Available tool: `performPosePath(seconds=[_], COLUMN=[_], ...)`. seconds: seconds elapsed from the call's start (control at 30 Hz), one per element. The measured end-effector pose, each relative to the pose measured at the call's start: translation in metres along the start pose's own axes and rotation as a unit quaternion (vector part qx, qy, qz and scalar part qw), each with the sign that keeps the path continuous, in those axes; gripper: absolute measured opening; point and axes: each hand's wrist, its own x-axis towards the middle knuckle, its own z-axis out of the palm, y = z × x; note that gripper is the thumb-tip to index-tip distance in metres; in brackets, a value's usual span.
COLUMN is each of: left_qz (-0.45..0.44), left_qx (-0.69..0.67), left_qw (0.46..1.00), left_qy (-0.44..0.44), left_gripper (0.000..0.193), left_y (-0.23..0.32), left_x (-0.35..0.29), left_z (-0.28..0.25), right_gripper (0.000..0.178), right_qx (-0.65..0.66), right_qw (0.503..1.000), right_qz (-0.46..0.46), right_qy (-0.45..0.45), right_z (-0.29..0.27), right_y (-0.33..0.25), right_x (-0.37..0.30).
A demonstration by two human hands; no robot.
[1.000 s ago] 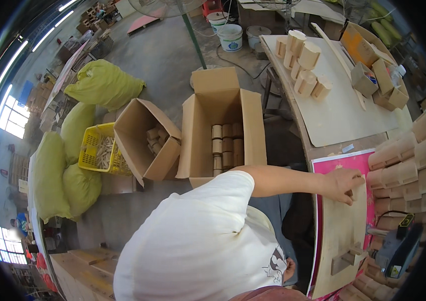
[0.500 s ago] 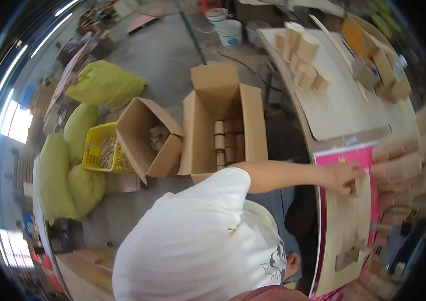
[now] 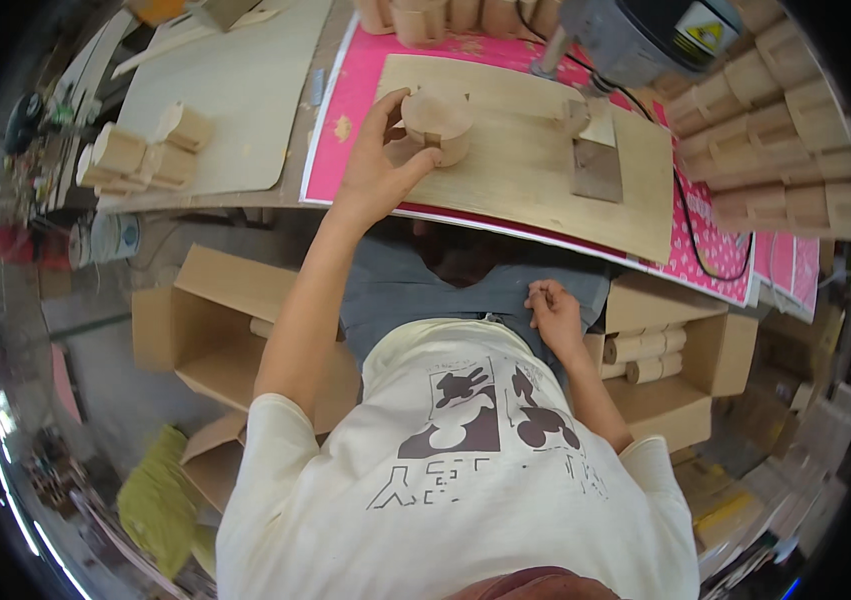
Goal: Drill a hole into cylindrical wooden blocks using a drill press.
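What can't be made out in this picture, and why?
In the head view:
Wooden block in the left hand: underside, hidden by its own top.
Left cardboard box: part of its inside, behind the left forearm.
Grey machine: top, cut off by the upper edge.

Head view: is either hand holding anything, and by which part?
The left hand grips a round wooden block by its left side, thumb on its near side; the right hand appears empty.
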Motion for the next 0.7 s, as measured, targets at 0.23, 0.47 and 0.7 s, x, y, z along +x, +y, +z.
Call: performPosePath(seconds=[0.23, 0.47, 0.7], left_qz=[-0.003, 0.028, 0.016], left_qx=[0.018, -0.064, -0.043], left_qw=[0.998, 0.992, 0.991], left_qy=[-0.055, -0.107, -0.123], left_gripper=[0.094, 0.096, 0.095], left_y=[-0.004, -0.001, 0.01], left_x=[0.008, 0.031, 0.047], left_z=[0.04, 0.068, 0.088], right_gripper=[0.021, 0.024, 0.024], right_qx=[0.036, 0.001, 0.011], right_qw=[0.999, 1.0, 1.0], right_qz=[-0.01, 0.004, 0.013], right_qy=[0.01, 0.022, 0.023], right_z=[0.003, 0.003, 0.003], right_y=[0.003, 0.003, 0.001], right_x=[-0.003, -0.004, -0.005])
